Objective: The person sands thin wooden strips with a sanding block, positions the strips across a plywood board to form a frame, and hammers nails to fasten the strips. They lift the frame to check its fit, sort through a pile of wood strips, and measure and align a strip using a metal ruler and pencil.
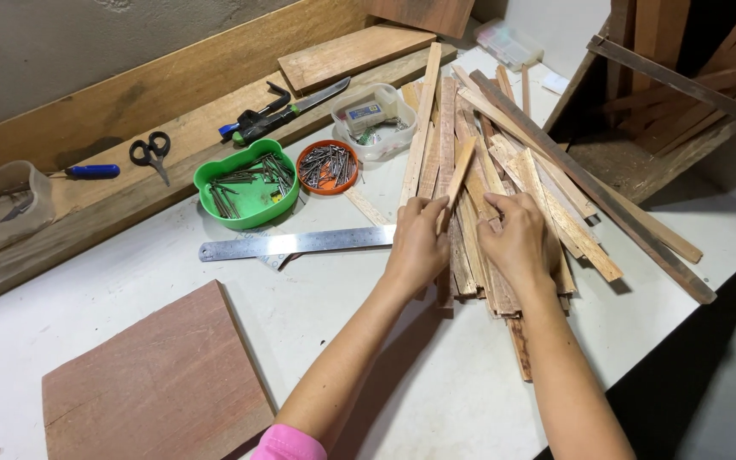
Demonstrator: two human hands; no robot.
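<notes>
Apparently both hands (466,243) on wood strips (504,196)

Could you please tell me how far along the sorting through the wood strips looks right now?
Early, it seems. Done: the nails sit ready in bowls, and the ruler and a board lie ready on the table. In hand: the left hand lifts one strip off the pile, while the right hand rests on it. Left: nearly everything, as the pile is still a loose heap and no strips are joined.

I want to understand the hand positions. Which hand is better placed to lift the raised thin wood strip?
Probably the left hand: its fingers already pinch the raised strip, while the right hand rests on the pile.
</notes>
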